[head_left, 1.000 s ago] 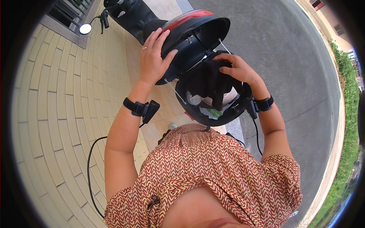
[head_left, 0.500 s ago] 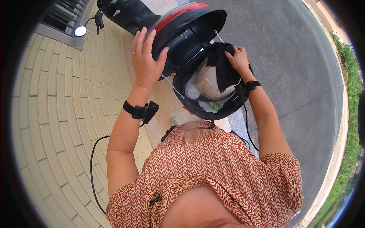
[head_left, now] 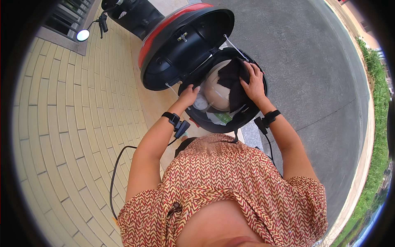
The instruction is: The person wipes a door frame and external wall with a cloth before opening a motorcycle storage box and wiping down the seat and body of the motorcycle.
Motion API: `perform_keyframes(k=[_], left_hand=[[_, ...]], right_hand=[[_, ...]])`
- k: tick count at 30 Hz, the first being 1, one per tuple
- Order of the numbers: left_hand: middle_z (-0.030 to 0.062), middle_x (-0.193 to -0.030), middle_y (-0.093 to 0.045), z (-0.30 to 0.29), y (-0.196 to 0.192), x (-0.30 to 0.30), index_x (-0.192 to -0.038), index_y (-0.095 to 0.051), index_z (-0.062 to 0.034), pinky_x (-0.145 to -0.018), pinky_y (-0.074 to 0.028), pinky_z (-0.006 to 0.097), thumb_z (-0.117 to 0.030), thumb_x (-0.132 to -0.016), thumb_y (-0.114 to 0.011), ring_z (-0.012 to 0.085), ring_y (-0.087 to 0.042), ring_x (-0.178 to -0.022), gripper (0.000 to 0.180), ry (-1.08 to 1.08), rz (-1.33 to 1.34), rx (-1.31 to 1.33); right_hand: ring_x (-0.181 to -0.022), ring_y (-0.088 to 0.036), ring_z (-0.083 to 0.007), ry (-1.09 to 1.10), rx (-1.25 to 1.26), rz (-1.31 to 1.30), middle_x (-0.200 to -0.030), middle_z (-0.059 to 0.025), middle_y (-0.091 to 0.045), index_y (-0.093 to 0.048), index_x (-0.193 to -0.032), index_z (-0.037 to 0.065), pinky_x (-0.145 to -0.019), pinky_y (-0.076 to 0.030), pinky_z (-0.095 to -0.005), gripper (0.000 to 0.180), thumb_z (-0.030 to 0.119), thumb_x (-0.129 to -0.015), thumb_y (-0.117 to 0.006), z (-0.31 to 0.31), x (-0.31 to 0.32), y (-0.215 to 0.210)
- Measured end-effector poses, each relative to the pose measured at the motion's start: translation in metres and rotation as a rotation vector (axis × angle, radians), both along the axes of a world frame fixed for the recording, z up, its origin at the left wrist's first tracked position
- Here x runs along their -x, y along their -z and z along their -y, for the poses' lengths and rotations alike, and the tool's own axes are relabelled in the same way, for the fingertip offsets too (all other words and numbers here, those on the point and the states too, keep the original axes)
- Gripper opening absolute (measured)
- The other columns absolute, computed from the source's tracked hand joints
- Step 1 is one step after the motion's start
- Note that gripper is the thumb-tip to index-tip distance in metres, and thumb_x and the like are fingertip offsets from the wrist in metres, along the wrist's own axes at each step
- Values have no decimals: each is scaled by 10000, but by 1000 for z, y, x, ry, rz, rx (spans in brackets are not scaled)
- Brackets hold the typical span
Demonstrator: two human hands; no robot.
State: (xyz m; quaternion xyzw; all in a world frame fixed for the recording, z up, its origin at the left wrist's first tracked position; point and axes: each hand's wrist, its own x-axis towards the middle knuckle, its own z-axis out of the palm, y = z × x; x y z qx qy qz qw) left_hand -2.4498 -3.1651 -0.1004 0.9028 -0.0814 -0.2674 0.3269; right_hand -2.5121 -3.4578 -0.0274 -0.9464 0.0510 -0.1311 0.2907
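A black top case stands open on the back of a scooter. Inside lies a beige helmet with a clear visor, partly covered by a black cloth. My right hand grips the cloth along the helmet's right side, thumb toward the middle. At the case's left edge, my left hand reaches in beside the helmet; its thumb and fingers are apart and I see nothing in them. A whitish round item and a green-and-white packet sit near the helmet.
The case's red-and-black lid is tipped back, held by white cords. Beyond it are the scooter's black seat and a handlebar with a mirror. A pale brick wall rises at left; grey pavement spreads right.
My left hand has come off the lid and down to the case's left edge. The lid leans further back, to the left. My right hand has shifted slightly down and stays at the cloth.
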Motion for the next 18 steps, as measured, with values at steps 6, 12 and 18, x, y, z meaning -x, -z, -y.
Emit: perform_keyframes(k=[6,12,18], left_hand=[[296,-1360,-398,8,0,-35,-1389,-281,58,-1044,-325,390,-630,-884,-372,395,-388,-1276,859,-55,-240,-9],[215,-1389,-387,-20,10,-37,-1474,-153,-116,-925,-396,537,-772,-758,-444,410,-457,-1190,1015,-253,-595,-5],[74,-866,-608,-33,-25,-13,-1089,-565,-86,-591,-464,296,-511,-826,-631,171,-578,-711,504,-510,-682,250]], right_hand=[[-1173,-415,-408,41,-216,-40,-1301,-211,-405,-360,-1354,97,-1008,-363,-449,663,312,-795,-645,7,-24,7],[-1162,-431,-410,34,-247,-103,-1280,-216,-418,-371,-1352,83,-1007,-373,-445,667,315,-786,-638,-11,-30,2],[-1247,-404,-357,54,-341,-24,-1322,-217,-429,-446,-1311,70,-1033,-357,-402,594,185,-762,-643,19,-10,7]])
